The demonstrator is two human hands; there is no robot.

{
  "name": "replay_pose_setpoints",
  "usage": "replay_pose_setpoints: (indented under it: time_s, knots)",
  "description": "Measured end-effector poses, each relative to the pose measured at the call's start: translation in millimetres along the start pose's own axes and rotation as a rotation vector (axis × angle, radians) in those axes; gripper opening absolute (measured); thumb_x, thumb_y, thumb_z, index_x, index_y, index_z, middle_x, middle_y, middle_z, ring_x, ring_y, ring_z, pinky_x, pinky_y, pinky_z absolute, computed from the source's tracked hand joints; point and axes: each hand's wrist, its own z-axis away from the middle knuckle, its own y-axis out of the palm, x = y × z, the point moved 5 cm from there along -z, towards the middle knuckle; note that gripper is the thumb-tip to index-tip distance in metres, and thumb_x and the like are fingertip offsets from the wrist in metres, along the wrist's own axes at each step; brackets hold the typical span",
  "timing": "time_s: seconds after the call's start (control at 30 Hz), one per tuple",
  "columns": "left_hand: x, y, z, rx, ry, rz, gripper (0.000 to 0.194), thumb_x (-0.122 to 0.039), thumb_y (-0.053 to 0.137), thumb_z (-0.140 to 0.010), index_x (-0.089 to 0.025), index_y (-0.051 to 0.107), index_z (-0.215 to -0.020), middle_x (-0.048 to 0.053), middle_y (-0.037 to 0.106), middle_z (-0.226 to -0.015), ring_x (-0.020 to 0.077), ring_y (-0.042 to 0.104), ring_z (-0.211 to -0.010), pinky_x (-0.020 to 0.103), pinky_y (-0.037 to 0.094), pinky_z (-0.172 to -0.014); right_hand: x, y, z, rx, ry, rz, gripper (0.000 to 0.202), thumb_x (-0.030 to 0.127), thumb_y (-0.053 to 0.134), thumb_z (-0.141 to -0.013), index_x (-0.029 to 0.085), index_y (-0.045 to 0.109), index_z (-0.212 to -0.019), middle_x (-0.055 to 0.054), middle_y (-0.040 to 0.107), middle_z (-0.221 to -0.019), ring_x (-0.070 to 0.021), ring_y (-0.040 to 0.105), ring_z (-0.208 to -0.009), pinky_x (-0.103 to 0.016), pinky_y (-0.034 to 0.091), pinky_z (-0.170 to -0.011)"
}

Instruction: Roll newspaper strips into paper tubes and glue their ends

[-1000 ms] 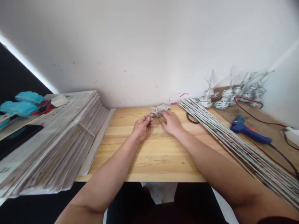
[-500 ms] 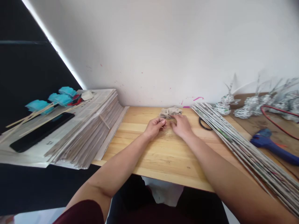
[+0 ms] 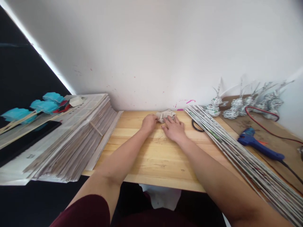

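Observation:
A crumpled beige cloth point(image 3: 163, 116) lies at the back of the wooden table point(image 3: 151, 160), close to the wall. My left hand point(image 3: 149, 124) is closed at the cloth's left edge, its fingertips partly hidden and seemingly pinching the fabric. Over the cloth's front right side, my right hand point(image 3: 175, 128) rests palm down with its fingers spread. Those fingertips touch the cloth.
On the left stands a thick newspaper stack point(image 3: 71, 142) bearing a black phone point(image 3: 47, 127), blue paper flowers point(image 3: 47, 106) and thin sticks. To the right are rolled paper sticks point(image 3: 222, 142), scissors handles point(image 3: 197, 125), a blue glue gun point(image 3: 260, 146) and several woven paper figures point(image 3: 233, 108).
My left hand has moved to the cloth's left edge. My right hand has flattened, its fingers now spread on the cloth. The whole view has shifted slightly to the right.

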Motion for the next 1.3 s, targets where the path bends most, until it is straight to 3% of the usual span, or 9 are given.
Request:
replay_pose_setpoints:
  time_s: [0.23,0.47,0.63,0.83,0.9,1.0,1.1,1.23,1.3]
  knots:
    - [14.6,-8.6,2.2,-0.042,-0.043,-0.188,0.017,-0.026,0.060,-0.085,-0.019,0.073,-0.093,0.012,0.073,-0.099,0.0277,0.064,-0.100,0.037,0.047,-0.087,-0.4,-1.8,0.4,0.007,0.032,-0.007,0.060,0.051,0.035,-0.096,0.027,0.043,-0.150,-0.001,0.036,-0.160,-0.0391,0.025,-0.145,-0.055,0.028,-0.109]
    - [25.6,-13.9,1.6,-0.101,-0.093,-0.166,0.017,-0.036,0.064,-0.083,-0.019,0.066,-0.082,0.011,0.071,-0.093,0.0264,0.063,-0.097,0.034,0.046,-0.082,-1.7,-0.2,0.2,-0.002,0.037,0.009,0.059,0.052,0.035,-0.096,0.029,0.043,-0.149,-0.001,0.035,-0.160,-0.0377,0.025,-0.145,-0.054,0.028,-0.109]
    - [49.6,-32.2,13.6,-0.130,-0.259,0.161,0.039,-0.048,0.071,-0.076,-0.020,0.053,-0.057,0.010,0.068,-0.075,0.0260,0.063,-0.089,0.032,0.046,-0.076,-3.3,1.6,-1.8,-0.004,0.024,-0.005,0.060,0.053,0.036,-0.095,0.029,0.043,-0.150,-0.002,0.035,-0.160,-0.0375,0.025,-0.145,-0.053,0.026,-0.110]
    - [51.2,-51.2,56.0,-0.070,-0.365,0.558,0.043,-0.044,0.038,-0.098,-0.017,0.057,-0.070,0.012,0.075,-0.090,0.0144,0.066,-0.072,0.026,0.052,-0.067,-5.2,1.7,-3.3,-0.027,0.018,-0.035,0.059,0.052,0.039,-0.095,0.028,0.045,-0.148,-0.003,0.036,-0.159,-0.0370,0.028,-0.144,-0.053,0.027,-0.110]
    - [42.5,-46.2,74.1,-0.040,-0.468,1.029,0.028,-0.039,0.052,-0.093,-0.016,0.062,-0.081,0.012,0.075,-0.096,0.0125,0.067,-0.071,0.025,0.052,-0.068,-5.9,1.1,-3.7,-0.042,0.014,-0.048,0.058,0.052,0.040,-0.094,0.028,0.047,-0.147,-0.003,0.038,-0.158,-0.0372,0.030,-0.143,-0.054,0.028,-0.110]
    - [27.8,-42.3,97.6,-0.025,-0.504,1.280,0.020,-0.031,0.071,-0.081,-0.016,0.067,-0.092,0.008,0.074,-0.093,0.0107,0.066,-0.069,0.023,0.051,-0.064,-7.8,0.3,-4.4,-0.064,0.013,-0.078,0.057,0.049,0.044,-0.093,0.027,0.049,-0.145,-0.003,0.041,-0.157,-0.0367,0.033,-0.141,-0.053,0.030,-0.109]
    - [26.7,-49.4,117.7,-0.077,-0.438,1.108,0.025,-0.036,0.077,-0.074,-0.015,0.067,-0.083,0.006,0.073,-0.082,0.0111,0.064,-0.067,0.022,0.047,-0.063,-10.9,0.0,-5.8,-0.088,0.031,-0.100,0.055,0.046,0.047,-0.092,0.024,0.053,-0.142,-0.004,0.044,-0.155,-0.0363,0.035,-0.139,-0.053,0.031,-0.109]
    - [43.5,-85.2,147.4,-0.228,-0.315,0.428,0.034,-0.048,0.069,-0.079,-0.017,0.061,-0.066,0.002,0.067,-0.065,0.0134,0.058,-0.061,0.026,0.042,-0.062,-12.0,-0.7,-8.0,-0.107,0.032,-0.110,0.054,0.044,0.049,-0.091,0.020,0.055,-0.139,-0.006,0.049,-0.151,-0.0365,0.039,-0.137,-0.054,0.033,-0.108]
    - [55.5,-107.7,166.0,-0.301,-0.324,0.129,0.042,-0.053,0.063,-0.082,-0.019,0.056,-0.058,0.000,0.062,-0.057,0.0141,0.055,-0.058,0.027,0.041,-0.062,-11.4,-1.6,-8.2,-0.102,0.027,-0.111,0.053,0.043,0.049,-0.091,0.020,0.057,-0.138,-0.008,0.049,-0.150,-0.0365,0.040,-0.135,-0.054,0.034,-0.107]
